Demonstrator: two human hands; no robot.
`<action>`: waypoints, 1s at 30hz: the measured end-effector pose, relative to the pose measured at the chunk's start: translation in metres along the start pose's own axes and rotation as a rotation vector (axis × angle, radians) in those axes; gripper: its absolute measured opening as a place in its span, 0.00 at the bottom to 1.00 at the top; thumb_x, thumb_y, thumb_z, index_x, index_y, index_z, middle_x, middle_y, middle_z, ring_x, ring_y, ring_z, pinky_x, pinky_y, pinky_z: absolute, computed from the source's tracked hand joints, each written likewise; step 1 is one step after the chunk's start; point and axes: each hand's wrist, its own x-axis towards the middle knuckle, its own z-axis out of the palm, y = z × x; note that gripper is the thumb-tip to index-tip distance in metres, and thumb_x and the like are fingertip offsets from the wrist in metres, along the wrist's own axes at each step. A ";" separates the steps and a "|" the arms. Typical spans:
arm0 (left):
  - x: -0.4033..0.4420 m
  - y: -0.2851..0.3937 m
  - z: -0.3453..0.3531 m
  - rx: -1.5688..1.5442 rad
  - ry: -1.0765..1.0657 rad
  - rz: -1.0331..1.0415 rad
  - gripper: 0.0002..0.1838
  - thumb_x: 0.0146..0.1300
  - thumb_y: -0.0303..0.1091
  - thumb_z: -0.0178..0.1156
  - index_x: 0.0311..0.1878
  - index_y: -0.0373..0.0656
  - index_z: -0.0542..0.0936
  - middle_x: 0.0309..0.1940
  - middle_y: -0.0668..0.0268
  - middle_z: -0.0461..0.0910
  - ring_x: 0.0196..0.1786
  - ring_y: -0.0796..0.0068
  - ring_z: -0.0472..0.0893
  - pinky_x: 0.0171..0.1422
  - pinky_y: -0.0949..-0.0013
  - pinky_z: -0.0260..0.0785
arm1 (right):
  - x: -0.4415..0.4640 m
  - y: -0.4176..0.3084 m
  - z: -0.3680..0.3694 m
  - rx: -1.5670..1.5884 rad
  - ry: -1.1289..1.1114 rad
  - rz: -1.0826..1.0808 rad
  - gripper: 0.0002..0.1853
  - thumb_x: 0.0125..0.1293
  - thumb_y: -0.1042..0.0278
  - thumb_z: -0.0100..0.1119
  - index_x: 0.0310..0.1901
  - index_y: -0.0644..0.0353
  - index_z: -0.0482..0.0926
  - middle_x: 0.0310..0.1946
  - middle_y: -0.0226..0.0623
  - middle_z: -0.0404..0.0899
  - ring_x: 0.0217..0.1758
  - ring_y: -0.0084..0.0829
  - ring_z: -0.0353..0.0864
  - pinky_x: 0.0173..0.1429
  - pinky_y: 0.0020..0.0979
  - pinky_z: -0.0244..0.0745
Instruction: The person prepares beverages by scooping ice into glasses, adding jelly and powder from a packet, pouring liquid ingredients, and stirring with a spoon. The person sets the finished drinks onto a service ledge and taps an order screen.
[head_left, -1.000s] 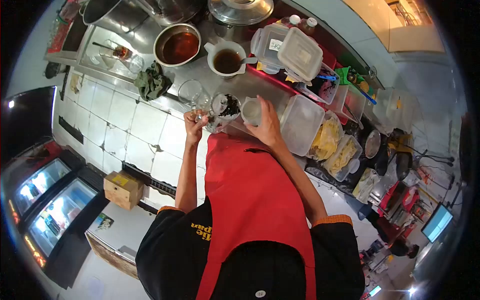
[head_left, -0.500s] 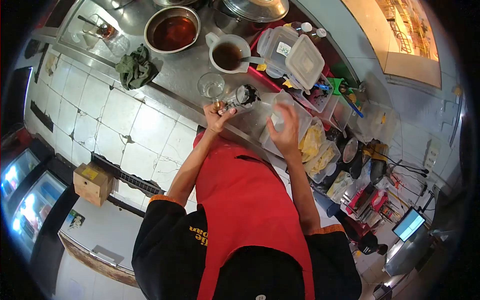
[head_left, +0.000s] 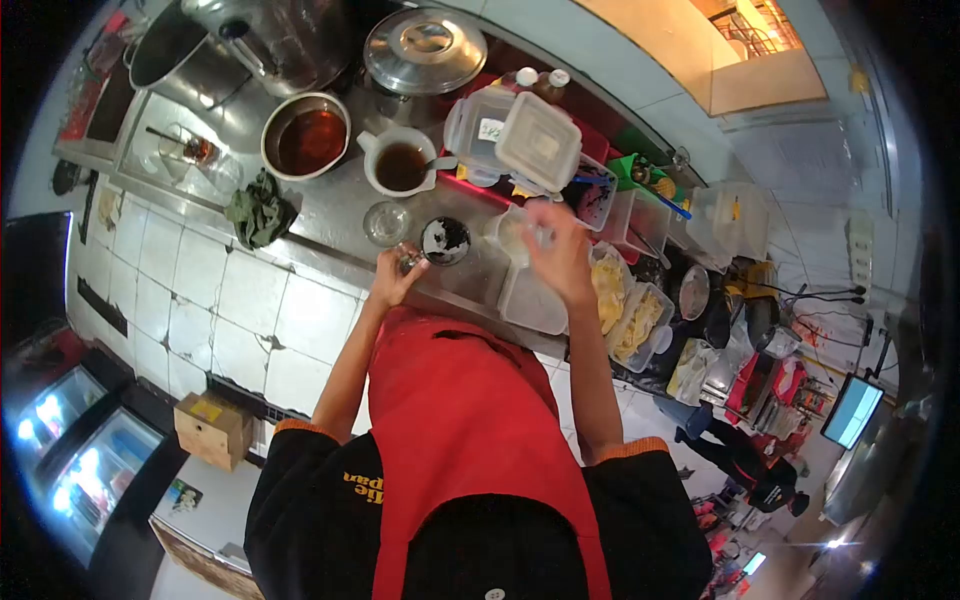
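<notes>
The person wears a red apron (head_left: 465, 410) over a black shirt; the left hand (head_left: 393, 277) has its grip closed on one glass mug (head_left: 445, 241) by its handle side, at the near edge of the steel counter (head_left: 330, 225); dark bits and something white show inside the mug. Its mouth faces up toward the camera, so its long axis runs roughly along the line of view; how far it tilts cannot be told.

The right hand (head_left: 562, 258) is blurred, fingers spread somewhat, right by one small clear cup (head_left: 511, 237); whether its grip holds the cup cannot be told. One other glass (head_left: 387, 223) stands just beside the mug; one clear tub (head_left: 533, 298) lies below the right hand.

Beyond are one white jug (head_left: 386, 171) of brown liquid with one spoon (head_left: 441, 163) in it; one metal bowl (head_left: 270, 150) of reddish liquid; one green cloth (head_left: 260, 210); one lidded pot (head_left: 425, 52); two white-capped bottles (head_left: 538, 84).
</notes>
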 end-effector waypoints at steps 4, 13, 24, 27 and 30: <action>-0.013 0.025 -0.010 0.019 0.033 -0.046 0.17 0.57 0.33 0.70 0.47 0.37 0.79 0.43 0.56 0.83 0.50 0.62 0.82 0.61 0.64 0.69 | 0.054 0.006 -0.006 -0.341 0.341 -0.243 0.32 0.42 0.69 0.76 0.53 0.56 0.77 0.54 0.40 0.72 0.58 0.44 0.70 0.62 0.43 0.65; -0.026 0.032 -0.051 0.271 -0.058 0.036 0.20 0.57 0.36 0.72 0.49 0.37 0.80 0.48 0.50 0.81 0.54 0.50 0.79 0.62 0.58 0.69 | 0.062 0.043 0.017 -0.242 0.315 -0.301 0.20 0.44 0.72 0.73 0.42 0.56 0.78 0.47 0.37 0.74 0.55 0.44 0.72 0.59 0.43 0.67; 0.061 0.194 -0.091 0.518 -0.076 0.120 0.08 0.58 0.29 0.68 0.37 0.36 0.81 0.35 0.57 0.82 0.41 0.57 0.81 0.49 0.61 0.72 | 0.029 0.064 -0.086 0.106 0.821 -0.045 0.06 0.60 0.73 0.66 0.38 0.60 0.81 0.35 0.42 0.84 0.40 0.45 0.83 0.47 0.38 0.76; 0.107 0.217 -0.044 0.505 -0.104 0.381 0.14 0.52 0.30 0.71 0.43 0.41 0.81 0.44 0.61 0.80 0.52 0.56 0.77 0.58 0.58 0.68 | 0.018 0.100 -0.082 0.097 0.732 0.048 0.05 0.59 0.74 0.65 0.38 0.59 0.81 0.40 0.40 0.85 0.46 0.43 0.82 0.53 0.39 0.74; 0.142 0.215 0.003 0.460 -0.263 0.505 0.24 0.50 0.33 0.73 0.52 0.47 0.78 0.58 0.63 0.74 0.64 0.54 0.69 0.69 0.50 0.59 | 0.007 0.130 -0.048 -0.288 0.577 -0.121 0.05 0.59 0.77 0.63 0.37 0.59 0.81 0.46 0.36 0.84 0.59 0.39 0.78 0.65 0.41 0.68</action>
